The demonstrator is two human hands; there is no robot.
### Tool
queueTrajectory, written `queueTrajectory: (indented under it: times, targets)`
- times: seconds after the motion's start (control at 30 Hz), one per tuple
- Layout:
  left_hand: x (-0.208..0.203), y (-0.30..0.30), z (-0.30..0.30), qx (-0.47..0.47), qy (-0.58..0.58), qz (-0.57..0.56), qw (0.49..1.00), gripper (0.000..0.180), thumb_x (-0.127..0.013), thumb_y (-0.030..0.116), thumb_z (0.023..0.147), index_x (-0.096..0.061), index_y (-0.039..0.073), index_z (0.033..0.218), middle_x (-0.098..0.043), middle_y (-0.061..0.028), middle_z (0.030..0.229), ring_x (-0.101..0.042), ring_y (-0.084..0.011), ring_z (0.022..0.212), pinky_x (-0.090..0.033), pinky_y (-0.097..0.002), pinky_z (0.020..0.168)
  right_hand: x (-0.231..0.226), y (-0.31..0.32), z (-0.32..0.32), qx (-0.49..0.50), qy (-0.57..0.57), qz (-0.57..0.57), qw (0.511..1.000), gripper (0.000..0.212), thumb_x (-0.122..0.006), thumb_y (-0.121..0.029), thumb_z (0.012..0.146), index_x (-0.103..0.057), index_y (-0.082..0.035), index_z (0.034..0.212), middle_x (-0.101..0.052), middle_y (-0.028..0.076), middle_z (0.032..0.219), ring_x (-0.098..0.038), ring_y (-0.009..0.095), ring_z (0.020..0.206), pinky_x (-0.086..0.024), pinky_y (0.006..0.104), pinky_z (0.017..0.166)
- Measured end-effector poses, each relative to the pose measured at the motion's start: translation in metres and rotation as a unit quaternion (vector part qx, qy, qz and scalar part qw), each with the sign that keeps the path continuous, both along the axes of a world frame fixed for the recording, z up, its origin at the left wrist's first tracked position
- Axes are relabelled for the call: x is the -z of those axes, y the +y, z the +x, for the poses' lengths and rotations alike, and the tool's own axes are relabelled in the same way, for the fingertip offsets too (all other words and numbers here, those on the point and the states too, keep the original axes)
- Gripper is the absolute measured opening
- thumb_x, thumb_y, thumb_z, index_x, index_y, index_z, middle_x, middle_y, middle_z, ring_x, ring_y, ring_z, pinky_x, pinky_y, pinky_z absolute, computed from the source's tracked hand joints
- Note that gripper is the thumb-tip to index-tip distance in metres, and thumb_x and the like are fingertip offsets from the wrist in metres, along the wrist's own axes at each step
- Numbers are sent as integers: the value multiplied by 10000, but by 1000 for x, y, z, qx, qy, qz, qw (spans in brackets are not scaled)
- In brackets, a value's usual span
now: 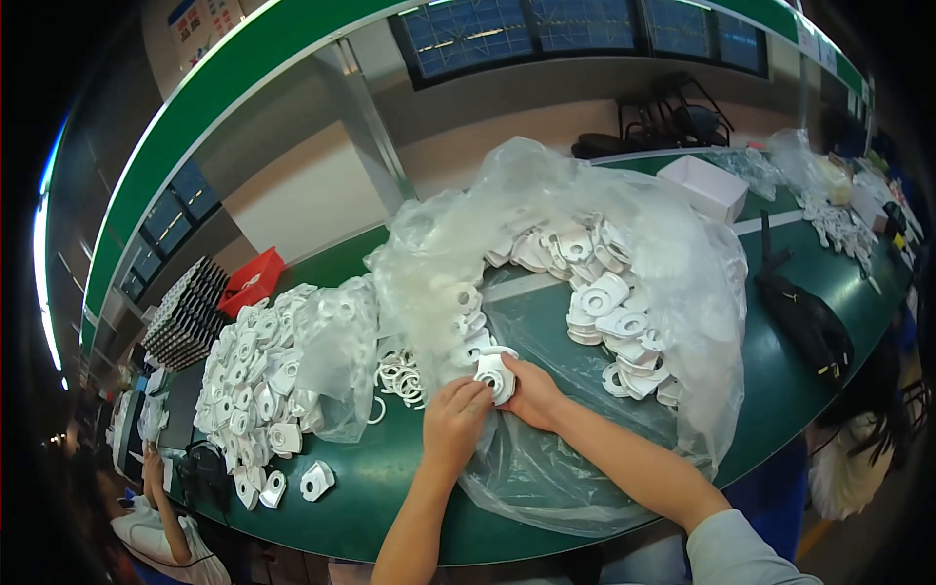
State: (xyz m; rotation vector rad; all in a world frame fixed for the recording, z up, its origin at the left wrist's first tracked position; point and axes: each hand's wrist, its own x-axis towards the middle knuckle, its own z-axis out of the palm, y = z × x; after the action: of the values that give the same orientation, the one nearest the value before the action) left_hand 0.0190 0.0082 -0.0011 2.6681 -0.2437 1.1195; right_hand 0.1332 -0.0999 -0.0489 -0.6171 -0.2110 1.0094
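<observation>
Both of my hands meet over the near part of a clear plastic bag, around one white plastic part [494, 365] with a round hole in its middle. My right hand [534, 394] grips the part from the right side. The fingers of my left hand [458, 421] are pinched together against its left and lower side, at the hole; whether they also hold something small is hidden. Many like white parts [614, 310] lie in a curved heap on the opened plastic bag [546, 492]. Just left of the bag is a small pile of white rings [398, 374].
A big heap of white parts [244, 385] covers the table's left, with a few loose near the edge. Behind it stand a red bin [255, 278] and stacked black trays [185, 317]. A white box [704, 187] and black bag [804, 317] lie right. Another person [166, 531] sits left.
</observation>
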Motion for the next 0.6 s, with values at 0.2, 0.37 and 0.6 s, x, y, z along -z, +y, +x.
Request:
queueTrajectory:
  times: [0.2, 0.37, 0.6]
  targets:
    - [9, -6, 3, 29, 67, 20, 997, 339, -607, -43, 674, -638, 46, 1000, -617, -75, 1038, -553, -284, 1040, -452, -349, 863, -8, -2, -2, 2, 13, 39, 999, 345, -352, -300, 968, -460, -65, 1196, -562, 83, 1092, -565, 183, 972, -472, 350, 822]
    - [-2, -2, 0, 54, 94, 51, 993, 415, -611, -25, 620, -620, 50, 1028, -603, -61, 1071, -503, -286, 1108, -397, -436, 956, -4, -4, 0, -2, 9, 43, 999, 285, -422, -197, 936, -479, -57, 1178, -579, 85, 1056, -582, 177, 931, -490, 326, 780]
    - [-8, 13, -5, 88, 112, 49, 989, 349, -612, -43, 611, -638, 51, 946, -611, -65, 1055, -512, -297, 1100, -407, -426, 955, -6, -4, -3, -49, -93, -17, 994, 335, -464, 14, 839, -477, -20, 1172, -584, 104, 1058, -596, 202, 923, -508, 335, 783]
